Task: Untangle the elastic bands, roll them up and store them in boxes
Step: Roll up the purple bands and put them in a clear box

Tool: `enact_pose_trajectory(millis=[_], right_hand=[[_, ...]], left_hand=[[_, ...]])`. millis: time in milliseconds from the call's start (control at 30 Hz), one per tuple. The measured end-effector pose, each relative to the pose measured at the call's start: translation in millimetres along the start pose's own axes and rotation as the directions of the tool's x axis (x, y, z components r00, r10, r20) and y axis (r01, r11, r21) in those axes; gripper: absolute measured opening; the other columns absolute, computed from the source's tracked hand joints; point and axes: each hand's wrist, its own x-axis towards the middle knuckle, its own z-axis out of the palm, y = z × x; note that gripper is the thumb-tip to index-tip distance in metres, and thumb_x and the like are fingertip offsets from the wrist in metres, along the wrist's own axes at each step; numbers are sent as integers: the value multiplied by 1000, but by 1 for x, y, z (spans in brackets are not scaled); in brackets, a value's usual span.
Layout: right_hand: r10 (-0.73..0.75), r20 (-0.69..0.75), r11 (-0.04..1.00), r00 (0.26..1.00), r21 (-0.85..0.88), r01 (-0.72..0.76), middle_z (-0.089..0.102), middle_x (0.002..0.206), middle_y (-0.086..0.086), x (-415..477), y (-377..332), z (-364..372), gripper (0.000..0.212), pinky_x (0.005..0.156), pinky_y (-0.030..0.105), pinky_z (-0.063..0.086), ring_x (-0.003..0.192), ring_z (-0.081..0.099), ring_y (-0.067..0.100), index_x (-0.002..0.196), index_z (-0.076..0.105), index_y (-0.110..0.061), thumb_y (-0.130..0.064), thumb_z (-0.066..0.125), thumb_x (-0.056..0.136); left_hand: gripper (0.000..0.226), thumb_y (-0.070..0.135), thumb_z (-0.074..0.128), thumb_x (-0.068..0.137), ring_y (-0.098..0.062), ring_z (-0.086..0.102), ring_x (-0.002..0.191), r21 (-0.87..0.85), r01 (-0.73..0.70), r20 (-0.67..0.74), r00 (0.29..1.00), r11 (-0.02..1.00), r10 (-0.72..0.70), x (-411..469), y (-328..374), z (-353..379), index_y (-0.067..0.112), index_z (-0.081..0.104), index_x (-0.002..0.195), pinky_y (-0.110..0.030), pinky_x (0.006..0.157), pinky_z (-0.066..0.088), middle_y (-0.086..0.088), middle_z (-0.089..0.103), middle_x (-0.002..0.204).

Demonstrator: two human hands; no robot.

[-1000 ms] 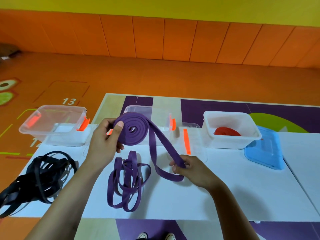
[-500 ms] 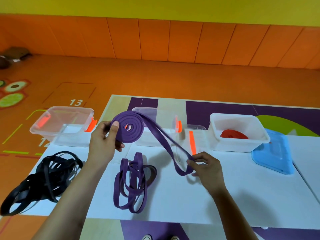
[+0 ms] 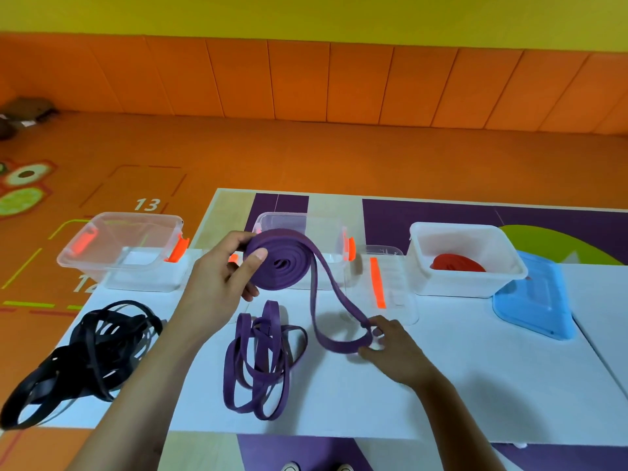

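Gripping purple band coil [image 3: 282, 263], left hand [image 3: 217, 294]; right hand [image 3: 394, 351] pinches trailing loop [image 3: 339, 345] on table [image 3: 475, 385], well inside near edge.

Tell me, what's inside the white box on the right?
A red coil, apparently a rolled band, lies in the white box. The box's front wall covers its near edge and whatever may lie beside it.

My right hand [image 3: 390, 351] lowered purple band [image 3: 282, 265] tail loop onto table [image 3: 475, 385]; strands went slack, sagging from coil.
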Motion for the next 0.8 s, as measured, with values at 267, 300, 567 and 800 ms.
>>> enact_pose_trajectory(millis=[267, 300, 567, 800], right_hand=[[-446, -413, 751, 794, 310, 583, 60, 133, -22, -24, -95, -33, 34, 110, 28, 41, 131, 53, 5, 134, 58, -34, -29, 57, 100], [-469, -397, 726, 789, 335, 600, 61, 133, -21, -26, -107, -34, 32, 109, 26, 40, 131, 53, 5, 134, 58, -35, -35, 57, 102], [-457, -323, 625, 829, 547, 557, 77, 97, -5, -26, -124, -19, 13, 82, 23, 55, 94, 72, 12, 106, 76, -17, -20, 64, 99], [-357, -329, 597, 874, 639, 485, 74, 89, -5, -29, -117, -16, 26, 71, 32, 61, 83, 72, 15, 109, 73, -16, -35, 62, 96]], left_hand=[[11, 41, 60, 97, -16, 69, 58, 129, -88, 205, 977, 988, 61, -7, 13, 11, 45, 57, 108, -37, 67, 59, 6, 71, 75], [12, 37, 61, 97, -15, 69, 58, 128, -88, 220, 974, 988, 58, -8, 14, 13, 44, 57, 107, -35, 67, 59, 12, 70, 74], [21, 39, 62, 95, -27, 68, 56, -37, 24, 306, 952, 999, -11, -14, 15, 13, 28, 65, 112, -46, 58, 60, 6, 69, 101], [24, 32, 60, 95, -39, 67, 55, -302, 112, 178, 982, 947, -60, -18, 15, 26, 15, 61, 113, -50, 60, 60, -7, 71, 91]])
